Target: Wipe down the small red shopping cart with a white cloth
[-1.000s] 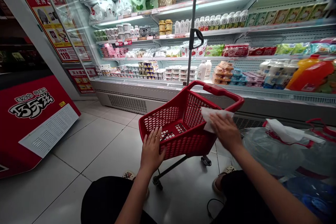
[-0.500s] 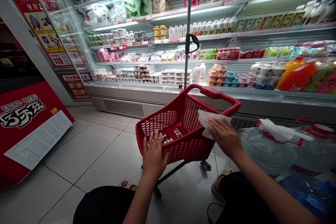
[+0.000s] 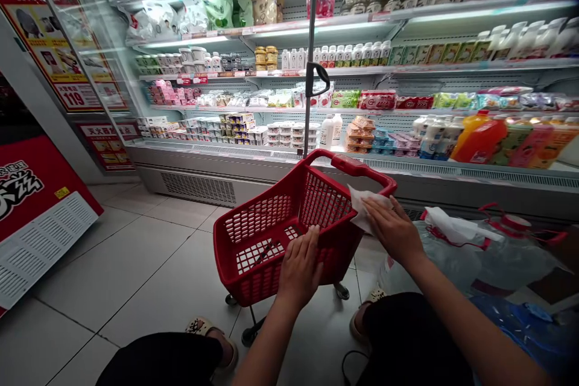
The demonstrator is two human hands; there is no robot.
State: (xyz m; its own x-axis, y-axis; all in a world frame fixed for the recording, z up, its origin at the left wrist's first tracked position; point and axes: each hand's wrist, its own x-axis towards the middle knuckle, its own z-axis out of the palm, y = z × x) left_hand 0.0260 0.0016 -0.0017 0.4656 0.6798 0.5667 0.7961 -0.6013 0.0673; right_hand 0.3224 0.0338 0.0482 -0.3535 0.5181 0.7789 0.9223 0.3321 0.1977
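Observation:
A small red plastic shopping cart (image 3: 335, 262) with latticed basket walls stands in front of me, with no goods visible in its basket. My left hand (image 3: 298, 265) rests on the near rim, fingers stretched out close together and thumb apart. Under the fingers of my right hand (image 3: 392, 229) is a white wipe (image 3: 359, 202), pressed against the cart's rim near the handle end. Part of the wipe sticks out past the fingertips; the rest is covered by the hand. The cart's push handle (image 3: 350, 164) curves just beyond that hand.
Behind the cart runs a lit refrigerated display case (image 3: 199, 154) stocked with dairy, drinks and packets. Large clear water bottles (image 3: 446, 253) with red handles stand at right, a white sheet (image 3: 456, 226) on one. A blue jug (image 3: 520, 325) is nearer. A red freezer (image 3: 63, 211) is at left.
My left hand has moved right along the near rim, its fingers closer together. The right hand and wipe stay near the handle end, turned slightly. The view has shifted right.

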